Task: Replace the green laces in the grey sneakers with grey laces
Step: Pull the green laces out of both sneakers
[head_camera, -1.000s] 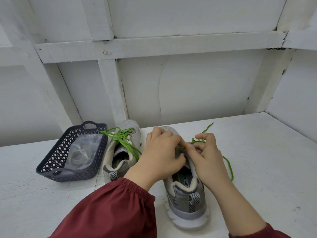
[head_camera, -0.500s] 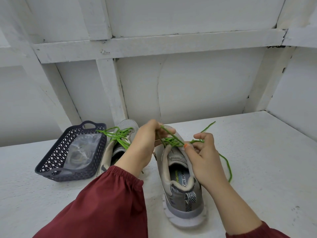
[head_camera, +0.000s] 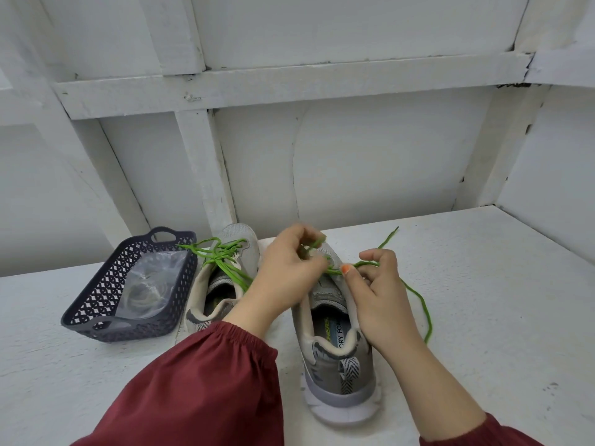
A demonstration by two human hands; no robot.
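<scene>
At centre frame I see my left hand (head_camera: 286,278), slightly blurred, fingers curled and pinching the green lace (head_camera: 388,238) above the near grey sneaker (head_camera: 338,365). Just to its right, my right hand (head_camera: 376,294) pinches the same lace between thumb and forefinger. The second sneaker (head_camera: 225,284), laced in green, stands centre left, beside the dark basket (head_camera: 96,317).

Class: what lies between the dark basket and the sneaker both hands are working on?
The other grey sneaker, with green laces in, as the head view shows.
</scene>
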